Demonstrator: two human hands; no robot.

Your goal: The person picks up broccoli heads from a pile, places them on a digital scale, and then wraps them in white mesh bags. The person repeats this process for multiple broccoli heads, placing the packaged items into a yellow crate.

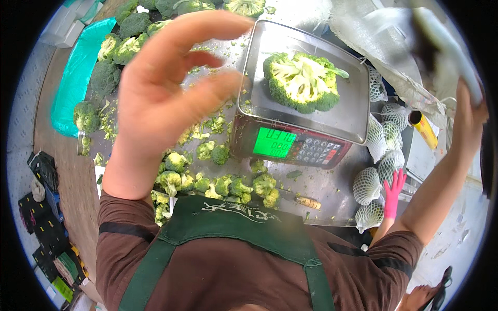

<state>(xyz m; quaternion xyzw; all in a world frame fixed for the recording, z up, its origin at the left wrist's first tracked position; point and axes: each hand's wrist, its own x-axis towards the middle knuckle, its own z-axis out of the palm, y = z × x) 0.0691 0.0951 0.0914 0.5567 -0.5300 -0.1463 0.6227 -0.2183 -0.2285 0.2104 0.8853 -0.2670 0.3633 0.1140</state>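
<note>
A broccoli head [303, 85] lies with its cut stem side up on the metal pan of a digital scale [295, 145] with a lit green display. To the left of the pan my left hand [171, 88] is raised with its fingers curved and apart, holding nothing. My right arm reaches out to the far right. There my right hand [469, 111] grips a pale, motion-blurred thing [459, 57] whose kind I cannot make out. Loose broccoli florets [223, 186] and scraps lie on the metal table below the scale.
Whole broccoli heads [132, 26] lie at the upper left beside a turquoise plastic sheet [78, 78]. A wooden-handled knife [308, 202] is near the table's front. Net-wrapped pieces [367, 184] line the right, by another person's pink-gloved hand [395, 192] and a yellow tube [424, 130].
</note>
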